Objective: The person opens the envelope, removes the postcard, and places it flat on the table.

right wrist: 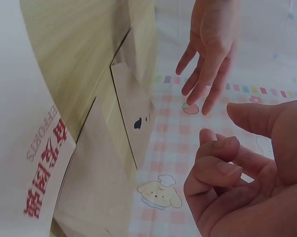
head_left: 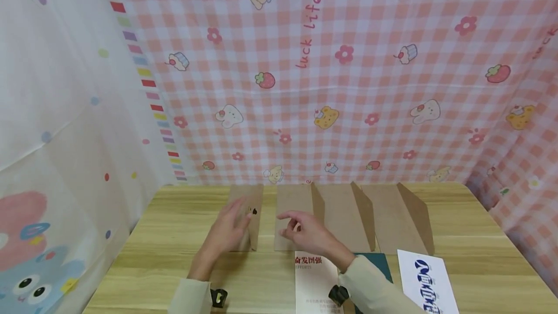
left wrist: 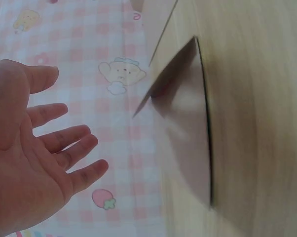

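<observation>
My left hand point(head_left: 225, 229) hovers over the leftmost brown envelope point(head_left: 252, 193), its fingers spread and nothing in them. That envelope has small dark marks on its flap, and the flap point(left wrist: 175, 66) stands partly raised in the left wrist view. My right hand point(head_left: 308, 232) hangs over the lower part of a second brown envelope point(head_left: 293, 198). Its fingers are loosely bent, and the right wrist view shows no thing between thumb point(right wrist: 257, 118) and fingers.
Two more brown envelopes point(head_left: 344, 207) point(head_left: 385, 212) lie to the right, flaps outward. In front are a cream booklet point(head_left: 315, 280) with red lettering, a dark green book point(head_left: 380, 261) under my right sleeve, and a white card point(head_left: 411, 265) with blue print. A checked curtain point(head_left: 279, 62) hangs behind the table.
</observation>
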A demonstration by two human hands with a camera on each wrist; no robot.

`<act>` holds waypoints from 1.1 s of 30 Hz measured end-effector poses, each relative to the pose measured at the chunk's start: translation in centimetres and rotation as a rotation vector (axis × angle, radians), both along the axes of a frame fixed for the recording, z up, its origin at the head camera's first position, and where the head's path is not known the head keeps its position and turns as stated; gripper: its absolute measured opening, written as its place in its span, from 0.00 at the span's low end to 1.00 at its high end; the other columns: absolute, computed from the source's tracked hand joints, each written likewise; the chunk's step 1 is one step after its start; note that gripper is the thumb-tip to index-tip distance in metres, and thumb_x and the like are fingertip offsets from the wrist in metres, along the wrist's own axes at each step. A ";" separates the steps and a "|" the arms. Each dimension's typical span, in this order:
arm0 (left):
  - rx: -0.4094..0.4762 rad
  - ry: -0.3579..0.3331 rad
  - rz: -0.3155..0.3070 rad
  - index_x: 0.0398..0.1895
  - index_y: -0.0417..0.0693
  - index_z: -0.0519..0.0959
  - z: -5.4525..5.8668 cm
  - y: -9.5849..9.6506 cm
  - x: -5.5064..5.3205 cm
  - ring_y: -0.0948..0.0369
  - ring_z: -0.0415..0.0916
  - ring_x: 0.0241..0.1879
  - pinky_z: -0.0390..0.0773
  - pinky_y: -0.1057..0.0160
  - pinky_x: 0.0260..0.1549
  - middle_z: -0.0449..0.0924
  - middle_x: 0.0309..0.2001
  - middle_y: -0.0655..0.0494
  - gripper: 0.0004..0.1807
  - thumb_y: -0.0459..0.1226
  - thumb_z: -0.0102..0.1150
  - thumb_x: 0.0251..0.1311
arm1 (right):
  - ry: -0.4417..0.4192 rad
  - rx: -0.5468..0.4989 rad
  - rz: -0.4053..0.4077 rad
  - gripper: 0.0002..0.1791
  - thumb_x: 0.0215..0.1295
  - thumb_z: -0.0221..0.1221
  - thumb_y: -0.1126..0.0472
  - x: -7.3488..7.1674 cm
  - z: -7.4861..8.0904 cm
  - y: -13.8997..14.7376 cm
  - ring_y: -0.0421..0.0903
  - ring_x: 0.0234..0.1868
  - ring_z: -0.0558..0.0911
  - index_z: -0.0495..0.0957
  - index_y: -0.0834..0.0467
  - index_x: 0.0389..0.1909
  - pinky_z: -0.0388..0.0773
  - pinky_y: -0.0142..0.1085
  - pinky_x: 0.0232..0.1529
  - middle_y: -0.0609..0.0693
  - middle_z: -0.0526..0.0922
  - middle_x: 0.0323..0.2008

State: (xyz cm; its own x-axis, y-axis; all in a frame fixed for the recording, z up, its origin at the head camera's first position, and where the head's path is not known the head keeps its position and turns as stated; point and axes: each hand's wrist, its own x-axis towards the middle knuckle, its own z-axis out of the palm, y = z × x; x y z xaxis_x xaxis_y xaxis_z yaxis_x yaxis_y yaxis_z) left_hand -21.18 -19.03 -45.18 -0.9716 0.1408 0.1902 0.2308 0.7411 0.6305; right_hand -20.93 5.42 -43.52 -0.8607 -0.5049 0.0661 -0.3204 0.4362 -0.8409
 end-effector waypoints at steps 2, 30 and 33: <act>0.000 0.003 0.003 0.74 0.38 0.60 -0.3 -0.2 0.0 0.39 0.55 0.72 0.56 0.39 0.69 0.59 0.73 0.37 0.31 0.42 0.51 0.74 | 0.002 -0.004 0.002 0.20 0.69 0.60 0.61 -0.1 -0.2 -0.5 0.40 0.29 0.76 0.77 0.60 0.60 0.72 0.30 0.26 0.46 0.79 0.32; -0.036 -0.147 0.077 0.75 0.39 0.60 -3.5 -2.8 -0.6 0.33 0.48 0.73 0.55 0.33 0.66 0.51 0.74 0.29 0.32 0.39 0.53 0.71 | -0.061 -0.010 -0.059 0.27 0.66 0.63 0.61 -0.5 -5.0 -5.4 0.55 0.51 0.77 0.72 0.60 0.66 0.75 0.54 0.51 0.64 0.76 0.53; -0.050 -0.160 0.083 0.74 0.39 0.60 -3.6 -3.0 -0.8 0.32 0.48 0.73 0.55 0.32 0.66 0.50 0.74 0.28 0.32 0.39 0.54 0.71 | -0.041 -0.007 -0.062 0.28 0.65 0.63 0.61 -0.6 -5.3 -6.0 0.56 0.52 0.76 0.72 0.61 0.66 0.75 0.55 0.52 0.64 0.76 0.53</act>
State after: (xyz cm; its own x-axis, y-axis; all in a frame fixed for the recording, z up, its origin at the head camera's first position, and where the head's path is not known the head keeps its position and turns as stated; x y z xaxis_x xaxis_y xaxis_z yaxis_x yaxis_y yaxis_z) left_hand -21.97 -22.02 -48.83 -0.9975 0.0645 0.0272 0.0676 0.7847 0.6162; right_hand -21.53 -0.54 -48.80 -0.8924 -0.4500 0.0331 -0.2580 0.4486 -0.8557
